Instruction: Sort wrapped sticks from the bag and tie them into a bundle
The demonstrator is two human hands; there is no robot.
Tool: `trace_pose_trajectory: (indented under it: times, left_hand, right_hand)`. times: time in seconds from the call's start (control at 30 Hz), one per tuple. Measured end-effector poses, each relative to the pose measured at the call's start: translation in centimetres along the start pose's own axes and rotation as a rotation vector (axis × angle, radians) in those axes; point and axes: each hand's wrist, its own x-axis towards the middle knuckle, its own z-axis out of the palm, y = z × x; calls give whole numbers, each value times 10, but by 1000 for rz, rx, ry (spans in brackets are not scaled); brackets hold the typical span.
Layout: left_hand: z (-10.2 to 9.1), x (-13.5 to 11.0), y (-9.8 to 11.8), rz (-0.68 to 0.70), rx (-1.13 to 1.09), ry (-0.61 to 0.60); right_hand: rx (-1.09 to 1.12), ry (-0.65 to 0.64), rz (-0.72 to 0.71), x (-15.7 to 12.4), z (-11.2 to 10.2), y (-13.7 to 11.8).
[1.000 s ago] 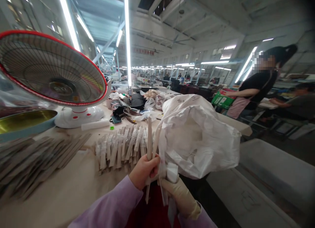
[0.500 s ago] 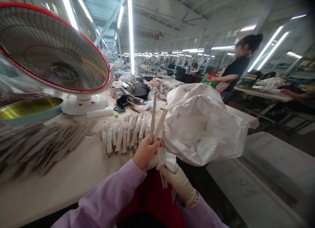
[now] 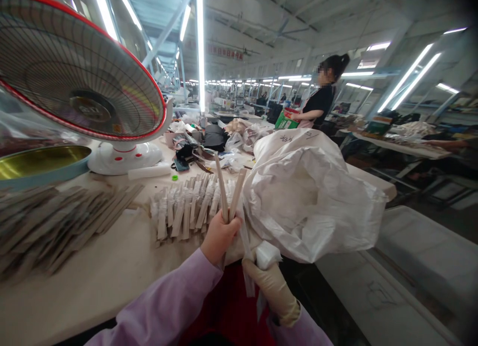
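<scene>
Left hand (image 3: 220, 234), closed round two wooden sticks (image 3: 220, 186) just left of the white sack (image 3: 313, 196); they now splay in a V. Gloved right hand (image 3: 271, 286), lower than before, pinches paper sleeves (image 3: 266, 254) beneath the sack; sticks remain unwrapped.

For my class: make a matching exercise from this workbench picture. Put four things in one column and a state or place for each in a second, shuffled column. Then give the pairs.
Column one
1. left hand
2. right hand
3. fan
4. white sack

Column two
A. gloved, clutching a white wad
B. red-rimmed, standing at the far left of the table
C. bare, gripping two thin strips spread in a V
D. crumpled, lying on the table's right end

Pairs: 1-C, 2-A, 3-B, 4-D.
</scene>
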Motion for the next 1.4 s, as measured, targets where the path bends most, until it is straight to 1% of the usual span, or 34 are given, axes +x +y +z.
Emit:
trace_pose_trajectory:
  times: [0.1,0.17,0.23,0.3,0.37,0.43,0.57,0.63,0.73,0.8,0.87,0.93,0.97,1.07,1.17,1.23,1.27,1.4]
  left_hand:
    - [-1,1,2,9,6,-32]
    - [0,0,4,23,10,-89]
    - [3,-4,7,32,11,-161]
    - [6,-10,9,38,30,-233]
    - [9,-15,11,34,55,-280]
    - [11,-20,12,27,66,-284]
    - [14,-29,11,44,102,-250]
    - [15,-32,9,78,135,-222]
    - [14,-36,4,121,179,-179]
    - [11,-40,2,147,215,-173]
    - [7,-45,2,145,246,-189]
    - [4,-52,5,95,238,-223]
    - [4,-56,7,60,212,-233]
    - [6,-67,12,9,121,-223]
    - [12,-76,12,74,101,-257]
    - [14,-80,10,113,126,-283]
    - [14,-81,9,117,142,-283]
    - [10,-89,9,47,192,-289]
  right_hand:
    - [44,-113,93,1,-10,-10]
    - [125,-146,104,7,-19,-23]
    - [167,-89,54,15,-27,-39]
    - [132,-31,-15,24,-31,-56]
    - [105,-43,-34,30,-30,-70]
    - [147,-69,-13,32,-26,-77]
    - [313,-30,-19,28,-14,-74]
    - [279,-1,-2,22,-9,-70]
    - [155,34,61,13,-5,-69]
    - [196,29,47,7,-6,-70]
    - [331,23,19,2,-11,-73]
    - [450,43,21,-2,-18,-75]
    - [476,61,32,-4,-21,-76]
    - [456,122,23,-13,-26,-79]
    - [378,168,-72,-25,-21,-81]
    - [357,168,-129,-34,-17,-82]
    - [363,168,-136,-37,-15,-83]
    - [458,156,-26,-43,-19,-85]
